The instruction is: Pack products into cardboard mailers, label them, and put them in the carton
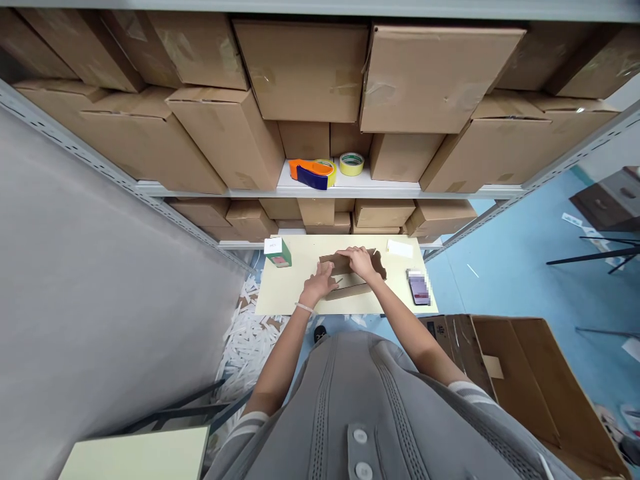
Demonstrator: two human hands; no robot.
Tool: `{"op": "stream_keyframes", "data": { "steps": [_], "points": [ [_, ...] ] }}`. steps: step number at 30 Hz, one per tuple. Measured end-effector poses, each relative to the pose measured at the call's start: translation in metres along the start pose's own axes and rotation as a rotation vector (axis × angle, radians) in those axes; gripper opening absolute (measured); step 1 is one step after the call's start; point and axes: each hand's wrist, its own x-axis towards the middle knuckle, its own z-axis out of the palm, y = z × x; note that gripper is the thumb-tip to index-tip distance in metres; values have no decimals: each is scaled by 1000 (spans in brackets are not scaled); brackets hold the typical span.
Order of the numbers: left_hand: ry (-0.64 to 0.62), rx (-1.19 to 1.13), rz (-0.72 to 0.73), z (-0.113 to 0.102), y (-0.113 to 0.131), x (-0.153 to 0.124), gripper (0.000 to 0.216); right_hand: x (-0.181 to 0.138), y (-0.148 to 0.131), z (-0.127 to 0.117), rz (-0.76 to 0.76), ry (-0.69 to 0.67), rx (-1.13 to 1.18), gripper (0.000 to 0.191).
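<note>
A small brown cardboard box (pixel 350 290), partly folded with flaps standing up, lies on the pale table in front of me. My left hand (pixel 320 283) grips its left end, thumb toward the inside. At the far side, my right hand (pixel 359 261) has its fingers bent over the upper flap, and that arm crosses above the box's right part. The fingertips of both hands are partly hidden against the cardboard. Left of the box stands a green and white carton (pixel 278 252). To the right lie a phone (pixel 419 287) and a white slip of paper (pixel 399 249).
Shelves of closed cardboard boxes (pixel 303 73) rise behind the table (pixel 280 297). An orange and blue tape dispenser (pixel 314 172) and a yellow tape roll (pixel 351 163) sit on a shelf. A large open carton (pixel 520 373) stands at right; paper strips (pixel 245 353) cover the floor at left.
</note>
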Motion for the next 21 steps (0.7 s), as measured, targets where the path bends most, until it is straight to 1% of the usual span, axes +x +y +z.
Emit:
{"op": "stream_keyframes", "data": {
  "steps": [2,4,5,7,8,9,11,12,13,15,17,18,21],
  "points": [
    [-12,-9,-30,1,4,5,79,-1,-1,-2,-6,-11,-9,66],
    [5,-22,-49,3,6,8,80,-3,-2,-4,-32,-1,-13,63],
    [18,-25,-53,4,6,9,81,-5,-3,-5,-47,23,-16,60],
    [30,-20,-64,5,7,8,81,-14,-2,-6,-38,114,-24,54],
    [29,-11,-70,5,7,8,80,-20,-1,-5,6,180,-25,52],
    [29,2,-78,5,7,7,80,-28,0,-5,83,250,-24,52],
    [32,33,-90,5,8,7,78,-44,4,-2,306,363,-3,54],
    [37,42,-88,5,8,7,77,-52,6,0,425,384,18,56],
    [43,46,-83,5,9,7,77,-59,8,2,530,369,47,58],
    [55,46,-72,6,10,7,79,-71,11,7,668,262,109,61],
    [55,48,-67,6,11,6,81,-77,11,11,711,149,135,60],
    [52,52,-68,5,11,5,82,-78,10,13,712,119,127,58],
    [49,57,-63,4,15,3,81,-78,6,14,700,104,57,54]
  ]
}}
